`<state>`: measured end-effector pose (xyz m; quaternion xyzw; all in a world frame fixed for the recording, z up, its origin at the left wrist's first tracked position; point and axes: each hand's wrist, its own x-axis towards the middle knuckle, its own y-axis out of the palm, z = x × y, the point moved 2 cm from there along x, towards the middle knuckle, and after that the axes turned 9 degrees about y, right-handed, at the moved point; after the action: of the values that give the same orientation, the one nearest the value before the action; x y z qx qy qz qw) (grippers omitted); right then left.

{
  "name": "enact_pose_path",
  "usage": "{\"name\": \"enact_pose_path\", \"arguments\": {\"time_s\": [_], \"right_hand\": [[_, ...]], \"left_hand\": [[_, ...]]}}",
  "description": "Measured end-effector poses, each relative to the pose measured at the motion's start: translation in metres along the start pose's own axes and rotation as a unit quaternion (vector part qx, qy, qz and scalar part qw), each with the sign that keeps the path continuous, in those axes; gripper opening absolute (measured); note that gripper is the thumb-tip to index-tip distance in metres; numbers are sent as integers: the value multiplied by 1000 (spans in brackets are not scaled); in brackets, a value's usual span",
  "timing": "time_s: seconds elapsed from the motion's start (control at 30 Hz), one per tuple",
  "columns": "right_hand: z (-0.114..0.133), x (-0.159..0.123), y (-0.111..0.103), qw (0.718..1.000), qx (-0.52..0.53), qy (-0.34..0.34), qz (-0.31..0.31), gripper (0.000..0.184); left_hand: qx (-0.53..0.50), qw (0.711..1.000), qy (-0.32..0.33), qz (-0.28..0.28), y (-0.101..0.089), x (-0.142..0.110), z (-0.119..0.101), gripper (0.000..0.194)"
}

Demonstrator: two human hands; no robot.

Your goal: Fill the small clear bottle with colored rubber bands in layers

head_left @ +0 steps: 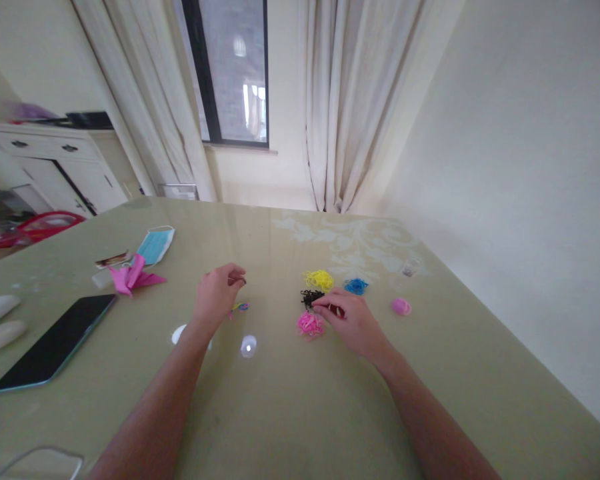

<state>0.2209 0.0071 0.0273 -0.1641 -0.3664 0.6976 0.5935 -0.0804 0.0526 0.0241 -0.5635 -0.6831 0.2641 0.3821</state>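
My left hand (215, 294) is held just above the table with its fingers curled into a pinch. A tiny dark bit shows at those fingertips, too small to name. Just below it lies a small multicoloured cluster of bands (241, 307). My right hand (351, 319) pinches at the right edge of a pile of small black rubber bands (309, 298); whatever is between the fingertips is hidden. Around that pile lie yellow rubber bands (320, 279), blue rubber bands (356, 286) and pink rubber bands (310, 325).
A round pink object (401, 307) and a small clear container (410, 268) stand to the right. Leftward lie a pink folded-paper shape (134, 275), a blue face mask (156, 245), a dark phone or tablet (57, 343) and white objects (0, 337). A wall borders the table's right side.
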Motion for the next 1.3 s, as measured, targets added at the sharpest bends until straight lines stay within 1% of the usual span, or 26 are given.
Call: {"name": "enact_pose_path", "arguments": {"time_s": [0.1,0.2,0.37,0.6,0.7,0.93,1.07,1.2,1.27,1.3], "right_hand": [[0,0,0,1000,-2,3,4,14],[0,-1,0,1000,-7,0,3,16],[1,-1,1,1000,-7,-3,5,13],[3,-2,1,1000,-10,-1,7,12],[2,-2,1,1000,-14,-2,7,13],[2,-2,0,1000,-15,-7,5,14],[2,-2,0,1000,-17,-9,9,15],[2,-2,-1,1000,-11,-5,11,14],[2,-2,0,1000,-6,-4,9,14],[2,-2,0,1000,-2,-5,5,14]], "left_hand": [[35,999,8,12,-1,-1,0,28],[61,998,14,14,0,0,2,31],[77,997,-3,21,-1,-1,2,28],[132,991,18,25,-3,-3,1,26],[140,989,13,41,-2,-1,1,26],[104,993,17,48,0,1,3,25],[87,995,7,54,1,2,6,22],[82,996,2,39,-3,3,8,19],[50,998,7,29,-4,4,6,18],[11,999,11,28,-3,3,3,19]]}}
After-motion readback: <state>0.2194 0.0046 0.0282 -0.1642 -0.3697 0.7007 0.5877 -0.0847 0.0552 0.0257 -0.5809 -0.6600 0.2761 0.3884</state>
